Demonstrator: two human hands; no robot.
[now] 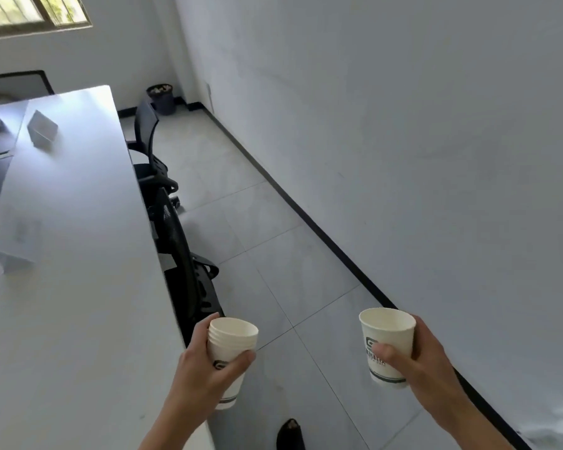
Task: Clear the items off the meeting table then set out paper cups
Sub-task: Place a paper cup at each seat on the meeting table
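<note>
My left hand (208,368) grips a stack of several nested white paper cups (233,339) with a dark logo, held upright just off the right edge of the long white meeting table (78,303). In my right hand (416,355) is a single white paper cup (387,336), upright and empty, held over the tiled floor further right. Two white folded name cards lie on the table: one near the middle left (17,248), one further back (43,128).
Black office chairs (182,261) are tucked along the table's right side. A tiled aisle (273,254) runs between the chairs and the white wall. A dark waste bin (162,98) stands in the far corner. A black shoe (290,435) shows at the bottom.
</note>
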